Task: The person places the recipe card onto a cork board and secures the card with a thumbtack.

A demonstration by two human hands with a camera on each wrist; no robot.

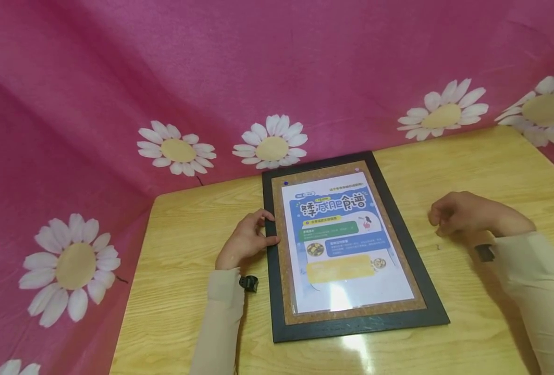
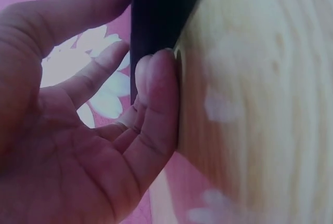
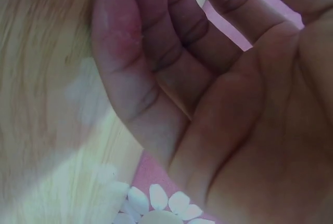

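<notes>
A cork board with a black frame lies flat on the table. On it is a glossy printed sheet with a blue pushpin near its top left corner and a pale pushpin near the top right. My left hand holds the board's left edge, and the left wrist view shows thumb and fingers at the black frame. Right of the board, my right hand is low over the table, fingers loosely curled. A tiny object lies below it, too small to identify.
The wood-grain table extends around the board. Behind it and at the left hangs a pink cloth with large white daisies. Each wrist wears a small black device, seen on the left sleeve.
</notes>
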